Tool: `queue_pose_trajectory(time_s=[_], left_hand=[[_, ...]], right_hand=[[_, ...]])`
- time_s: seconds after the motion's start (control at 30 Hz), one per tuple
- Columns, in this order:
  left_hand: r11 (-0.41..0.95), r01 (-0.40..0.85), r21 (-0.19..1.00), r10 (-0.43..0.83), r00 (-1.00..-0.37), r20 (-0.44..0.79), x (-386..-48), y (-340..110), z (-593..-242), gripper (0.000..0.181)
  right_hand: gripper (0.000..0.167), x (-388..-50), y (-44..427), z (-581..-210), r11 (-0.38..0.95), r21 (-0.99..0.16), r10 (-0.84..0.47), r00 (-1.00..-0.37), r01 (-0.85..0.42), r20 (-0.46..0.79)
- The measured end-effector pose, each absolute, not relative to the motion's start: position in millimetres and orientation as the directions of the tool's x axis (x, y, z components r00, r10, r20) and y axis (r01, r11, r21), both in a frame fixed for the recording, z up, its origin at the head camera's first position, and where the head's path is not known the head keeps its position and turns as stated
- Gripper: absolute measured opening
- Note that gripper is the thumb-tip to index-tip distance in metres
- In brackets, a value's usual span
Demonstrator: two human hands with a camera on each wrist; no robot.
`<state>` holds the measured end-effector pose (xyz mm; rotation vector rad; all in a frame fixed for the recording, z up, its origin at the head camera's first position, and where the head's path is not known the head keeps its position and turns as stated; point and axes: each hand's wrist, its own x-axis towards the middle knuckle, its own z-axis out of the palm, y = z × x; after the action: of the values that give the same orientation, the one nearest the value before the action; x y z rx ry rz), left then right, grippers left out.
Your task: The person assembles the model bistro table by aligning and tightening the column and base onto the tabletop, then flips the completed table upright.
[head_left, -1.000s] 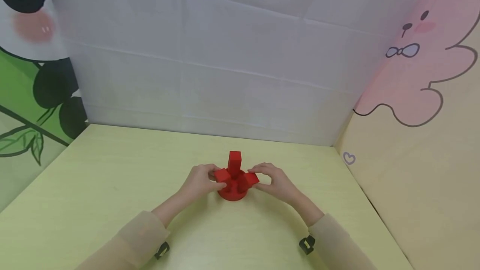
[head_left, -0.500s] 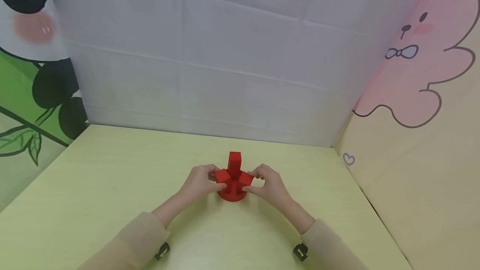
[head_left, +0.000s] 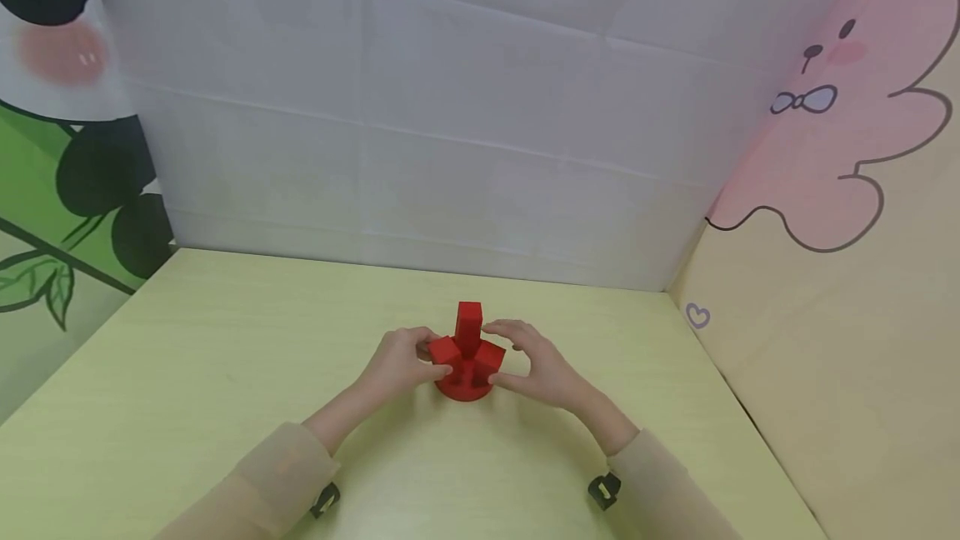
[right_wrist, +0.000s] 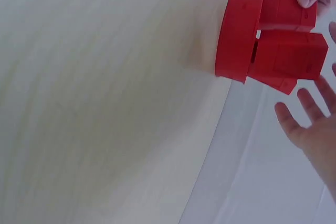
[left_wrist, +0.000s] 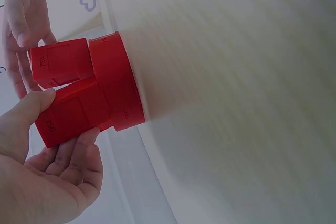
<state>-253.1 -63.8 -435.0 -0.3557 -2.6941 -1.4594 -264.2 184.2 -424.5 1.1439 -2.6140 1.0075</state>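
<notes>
A round red base point(head_left: 465, 395) stands on the table with three red rectangular blocks rising from it, leaning outward. My left hand point(head_left: 401, 362) pinches the left block point(left_wrist: 73, 116), marked 150, between thumb and fingers. Beside the right block point(left_wrist: 60, 62), marked 152, my right hand point(head_left: 546, 367) is held with its fingers spread. In the right wrist view its fingers point(right_wrist: 310, 106) look apart from that block, while the thumb lies near it in the head view. The back block point(head_left: 469, 325) stands tallest in the head view, touched by neither hand.
The pale yellow table point(head_left: 262, 332) stretches out on both sides of the base. A creased white sheet point(head_left: 450, 148) closes off the back. Printed panels with a panda point(head_left: 67, 48) and a pink bear point(head_left: 847, 132) flank the sides.
The right block has gone from tilted outward in my right hand to seated closer in the base. My right fingers have since spread off it. My left hand keeps its hold.
</notes>
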Motion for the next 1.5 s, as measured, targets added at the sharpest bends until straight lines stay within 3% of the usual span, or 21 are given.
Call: queue_pose_trajectory(time_s=[0.23,0.57,1.1,1.5], left_hand=[[0.522,0.244,0.817,0.185,-0.968,0.170,-256,-65,-437,0.027],[0.507,0.259,0.822,0.201,-0.963,0.179,-257,-67,-439,0.027],[0.510,0.239,0.826,0.189,-0.968,0.164,-258,-67,-439,0.028],[0.521,0.235,0.820,0.184,-0.970,0.161,-256,-65,-438,0.028]], right_hand=[[0.057,-274,189,-422,0.419,-0.472,-0.729,-0.598,-0.775,0.334],[0.046,-285,185,-426,0.424,-0.453,-0.744,-0.587,-0.784,0.319],[0.037,-283,179,-430,0.538,-0.509,-0.592,-0.731,-0.672,0.340],[0.038,-275,162,-431,0.673,-0.580,-0.331,-0.889,-0.458,0.318]])
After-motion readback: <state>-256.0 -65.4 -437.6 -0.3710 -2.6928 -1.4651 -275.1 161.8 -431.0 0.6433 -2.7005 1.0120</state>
